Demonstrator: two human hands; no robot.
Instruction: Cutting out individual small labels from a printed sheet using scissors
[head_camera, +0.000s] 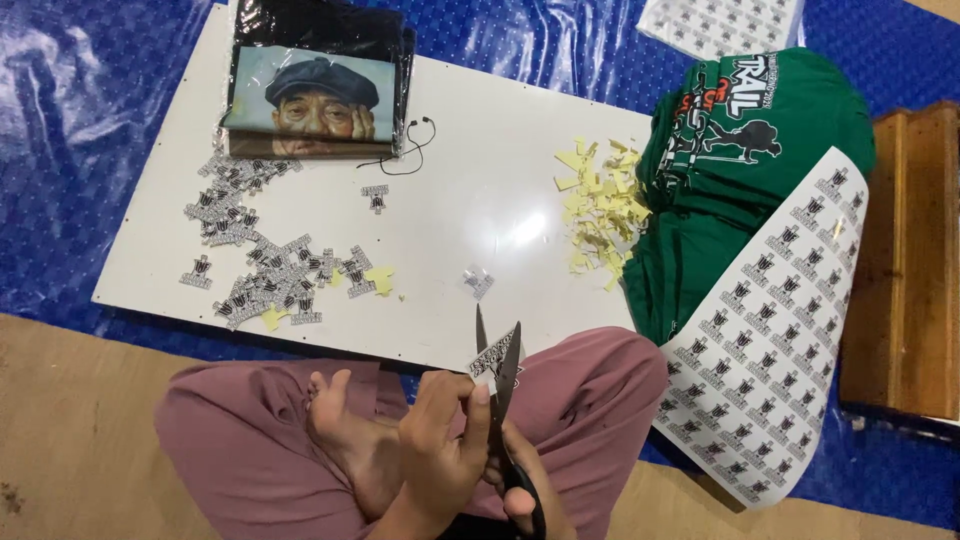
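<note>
Above crossed legs beside a white board (450, 215), the left hand (440, 440) pinches a small printed sticker (492, 358) between open scissors (503, 385) – right hand (520, 490) closed on their handles – mid-trim; finishing seems to need a careful snip along the edge.

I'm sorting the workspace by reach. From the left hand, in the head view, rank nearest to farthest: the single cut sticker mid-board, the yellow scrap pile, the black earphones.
From the left hand:
1. Single cut sticker, just ahead on the board.
2. Yellow scrap pile, ahead to the right, beside the green shirt.
3. Black earphones, at the board's far side.
</note>
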